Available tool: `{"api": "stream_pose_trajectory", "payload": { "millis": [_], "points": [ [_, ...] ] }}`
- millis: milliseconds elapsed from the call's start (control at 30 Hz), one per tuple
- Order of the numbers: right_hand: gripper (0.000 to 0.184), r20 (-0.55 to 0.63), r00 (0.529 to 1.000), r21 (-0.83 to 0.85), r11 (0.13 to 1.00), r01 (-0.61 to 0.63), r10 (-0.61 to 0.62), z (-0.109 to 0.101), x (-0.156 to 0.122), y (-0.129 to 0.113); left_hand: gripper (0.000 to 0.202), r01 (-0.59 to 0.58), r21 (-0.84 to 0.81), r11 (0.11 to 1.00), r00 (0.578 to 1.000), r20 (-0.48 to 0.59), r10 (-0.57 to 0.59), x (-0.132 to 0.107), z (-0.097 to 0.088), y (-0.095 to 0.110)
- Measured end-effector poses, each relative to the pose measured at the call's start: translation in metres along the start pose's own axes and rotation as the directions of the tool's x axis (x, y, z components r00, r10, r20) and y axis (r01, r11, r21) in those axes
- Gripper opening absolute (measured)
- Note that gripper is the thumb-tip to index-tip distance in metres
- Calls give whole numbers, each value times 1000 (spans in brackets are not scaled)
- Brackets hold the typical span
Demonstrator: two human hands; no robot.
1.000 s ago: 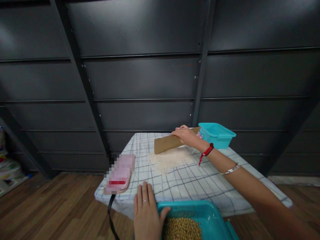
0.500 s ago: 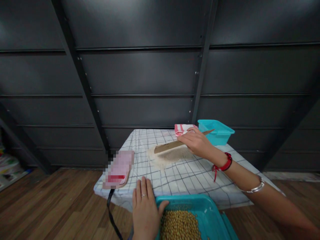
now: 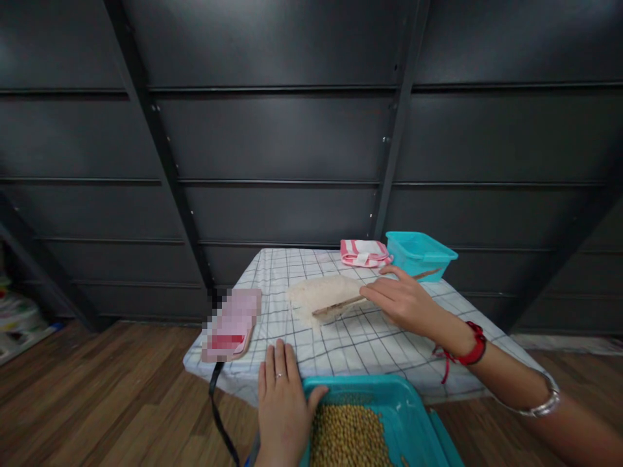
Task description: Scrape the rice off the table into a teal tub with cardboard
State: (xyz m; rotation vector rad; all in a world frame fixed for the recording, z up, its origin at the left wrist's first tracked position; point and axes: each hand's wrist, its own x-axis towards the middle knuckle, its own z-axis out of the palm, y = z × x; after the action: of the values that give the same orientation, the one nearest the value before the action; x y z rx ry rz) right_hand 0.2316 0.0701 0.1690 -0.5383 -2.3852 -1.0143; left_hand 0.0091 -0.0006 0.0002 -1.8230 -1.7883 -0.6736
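My right hand (image 3: 406, 301) holds a flat brown cardboard strip (image 3: 341, 305) almost level, its edge at the near side of a pile of white rice (image 3: 318, 292) on the checked tablecloth (image 3: 370, 350). My left hand (image 3: 282, 408) grips the near-left rim of a teal tub (image 3: 409, 415) filled with soybeans (image 3: 348, 438), thumb over the rim, fingers resting on the cloth.
A second teal tub (image 3: 421, 253) stands at the table's far right, with a folded pink-and-white cloth (image 3: 364, 253) beside it. A pink pouch (image 3: 232, 324) with a black strap lies at the left table edge. Dark metal shelving stands behind; wooden floor lies around.
My right hand has drawn the cardboard strip from behind the rice pile toward me, tilting it from upright to nearly flat. The pink cloth has become visible. My left hand has stayed put.
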Motion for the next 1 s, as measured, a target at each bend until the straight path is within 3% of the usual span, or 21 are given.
{"api": "stream_pose_trajectory", "payload": {
  "millis": [200,533,800,1000],
  "points": [
    [34,18,1000,2,1000,-3,3,-14,-9,-6,73,-16,24,1000,1000,-24,17,1,-1,0],
    [36,-7,999,-4,999,-40,40,-15,-25,-5,74,-11,6,1000,1000,-5,11,1,-1,0],
    [34,-7,999,1,999,-47,47,-29,-40,-13,76,-20,6,1000,1000,-13,20,0,-1,-1],
    [33,-88,994,-7,998,-66,65,-37,-50,-23,78,-20,22,1000,1000,-16,21,1,-2,-1]
  ]
}}
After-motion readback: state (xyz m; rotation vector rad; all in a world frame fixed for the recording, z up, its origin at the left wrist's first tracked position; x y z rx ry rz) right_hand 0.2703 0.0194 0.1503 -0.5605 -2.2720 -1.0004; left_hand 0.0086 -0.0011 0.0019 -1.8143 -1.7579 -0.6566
